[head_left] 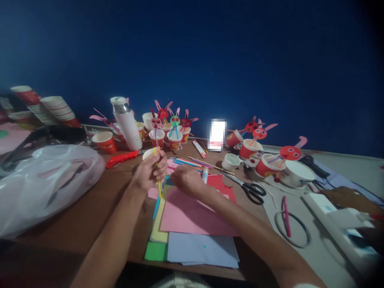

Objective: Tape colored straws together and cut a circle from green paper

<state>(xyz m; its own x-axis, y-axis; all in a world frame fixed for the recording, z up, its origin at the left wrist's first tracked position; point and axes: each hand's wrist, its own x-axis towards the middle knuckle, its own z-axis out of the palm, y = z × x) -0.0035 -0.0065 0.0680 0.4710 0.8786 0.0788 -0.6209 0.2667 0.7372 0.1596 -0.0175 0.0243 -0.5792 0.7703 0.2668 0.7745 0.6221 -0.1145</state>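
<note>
My left hand (151,170) is closed around a thin yellow straw (159,189). The straw stands nearly upright, its lower end hanging over the paper and a yellow and an orange tip showing above the fist. Just to the right, my right hand (187,179) is curled with the knuckles up; anything in its fingers is hidden. Beneath both hands lie sheets of coloured paper, a pink sheet (195,212) on top. Behind my right hand are several coloured straws or sticks (187,162) and a glue tube (205,175).
Black-handled scissors (253,193) lie to the right, near red paper cups (264,168) bearing paper rabbit heads. At left are a plastic bag (57,180), a red cutter (121,159) and a white thermos (127,126). A bright phone (217,134) leans at the back.
</note>
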